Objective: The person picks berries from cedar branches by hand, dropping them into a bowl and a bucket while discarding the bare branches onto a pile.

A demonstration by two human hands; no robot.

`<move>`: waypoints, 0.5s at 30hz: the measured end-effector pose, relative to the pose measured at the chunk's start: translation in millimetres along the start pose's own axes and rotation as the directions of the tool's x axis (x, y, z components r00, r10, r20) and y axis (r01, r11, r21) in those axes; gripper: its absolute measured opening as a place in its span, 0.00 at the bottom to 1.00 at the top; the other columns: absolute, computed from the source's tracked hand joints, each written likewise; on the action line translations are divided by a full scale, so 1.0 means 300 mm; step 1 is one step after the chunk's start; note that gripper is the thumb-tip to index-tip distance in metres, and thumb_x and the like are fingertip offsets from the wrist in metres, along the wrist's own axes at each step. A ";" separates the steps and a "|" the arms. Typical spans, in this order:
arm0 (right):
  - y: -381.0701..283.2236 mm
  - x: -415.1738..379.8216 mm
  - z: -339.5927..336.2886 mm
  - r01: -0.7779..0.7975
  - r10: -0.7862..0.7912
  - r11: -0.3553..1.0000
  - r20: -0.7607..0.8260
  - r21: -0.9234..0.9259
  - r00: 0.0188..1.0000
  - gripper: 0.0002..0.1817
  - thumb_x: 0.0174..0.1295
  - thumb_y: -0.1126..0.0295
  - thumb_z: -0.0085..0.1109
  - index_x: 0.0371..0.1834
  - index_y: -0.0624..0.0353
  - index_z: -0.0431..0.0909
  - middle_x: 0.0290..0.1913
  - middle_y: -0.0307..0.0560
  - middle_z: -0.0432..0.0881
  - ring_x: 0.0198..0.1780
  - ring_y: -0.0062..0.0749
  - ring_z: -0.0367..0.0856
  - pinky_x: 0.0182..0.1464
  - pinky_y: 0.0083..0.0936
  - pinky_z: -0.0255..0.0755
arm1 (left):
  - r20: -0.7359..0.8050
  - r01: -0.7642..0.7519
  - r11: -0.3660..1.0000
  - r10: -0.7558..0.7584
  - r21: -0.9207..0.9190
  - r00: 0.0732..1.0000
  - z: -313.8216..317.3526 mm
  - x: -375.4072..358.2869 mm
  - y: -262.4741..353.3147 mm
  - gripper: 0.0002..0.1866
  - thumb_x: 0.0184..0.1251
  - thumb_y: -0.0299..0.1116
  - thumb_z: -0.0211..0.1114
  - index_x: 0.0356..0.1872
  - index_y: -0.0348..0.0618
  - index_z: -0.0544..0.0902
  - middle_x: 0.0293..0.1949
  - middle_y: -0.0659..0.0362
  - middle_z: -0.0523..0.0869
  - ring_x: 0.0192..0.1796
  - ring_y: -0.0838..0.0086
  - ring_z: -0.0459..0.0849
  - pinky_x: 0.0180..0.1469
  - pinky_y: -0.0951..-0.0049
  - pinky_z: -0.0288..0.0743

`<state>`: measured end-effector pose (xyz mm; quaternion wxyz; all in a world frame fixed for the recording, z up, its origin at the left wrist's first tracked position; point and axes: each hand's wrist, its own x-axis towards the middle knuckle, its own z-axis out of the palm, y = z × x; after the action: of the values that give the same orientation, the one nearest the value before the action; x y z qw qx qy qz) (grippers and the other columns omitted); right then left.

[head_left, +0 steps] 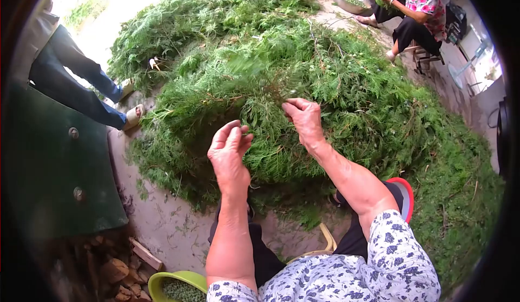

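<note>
Lime-green bowl [155, 288], lower left: small green cones [186, 290] inside. Left hand [228, 149], centre: fingers half-curled, cannot tell if pinching. Right hand [304, 120]: thumb and index pressed together; pinched item unclear. Bare floor strip [160, 231] between dark-green panel [49, 156] and conifer branches [330, 93], heaped centre to top. Steel bowl [335, 0], upper right: green bits inside.
</note>
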<state>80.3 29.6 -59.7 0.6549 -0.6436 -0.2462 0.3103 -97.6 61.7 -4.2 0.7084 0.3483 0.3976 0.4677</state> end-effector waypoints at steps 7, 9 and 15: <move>-0.149 -0.191 -0.015 0.585 -0.617 0.712 0.051 -0.388 0.785 0.06 0.53 0.76 0.63 0.33 0.64 0.81 0.25 0.42 0.80 0.25 0.18 0.73 0.28 0.16 0.67 | 0.289 -0.059 0.987 0.102 -0.152 0.952 0.104 -0.059 -0.054 0.27 0.60 0.20 0.58 0.62 0.32 0.63 0.56 0.49 0.73 0.60 0.64 0.72 0.59 0.68 0.69; -0.134 -0.228 -0.032 0.592 -0.617 0.628 0.140 -0.505 0.774 0.05 0.53 0.76 0.61 0.32 0.62 0.80 0.25 0.44 0.79 0.25 0.27 0.74 0.29 0.22 0.68 | 0.315 -0.064 0.985 0.113 -0.162 0.942 0.113 -0.069 -0.052 0.30 0.58 0.19 0.59 0.62 0.32 0.62 0.56 0.50 0.73 0.59 0.66 0.72 0.59 0.69 0.68; -0.181 -0.269 -0.076 0.769 -0.652 0.268 0.478 -0.580 0.588 0.09 0.48 0.75 0.59 0.34 0.59 0.78 0.31 0.46 0.78 0.34 0.37 0.77 0.37 0.32 0.70 | 0.284 0.159 0.967 -0.098 -0.200 0.954 0.120 -0.097 -0.040 0.27 0.53 0.18 0.63 0.56 0.40 0.70 0.46 0.58 0.80 0.43 0.74 0.80 0.46 0.75 0.74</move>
<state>46.4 -43.3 -0.5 0.3792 -0.6440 -0.6566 -0.1011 -68.1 26.0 8.0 0.8195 0.3017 0.2640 0.4095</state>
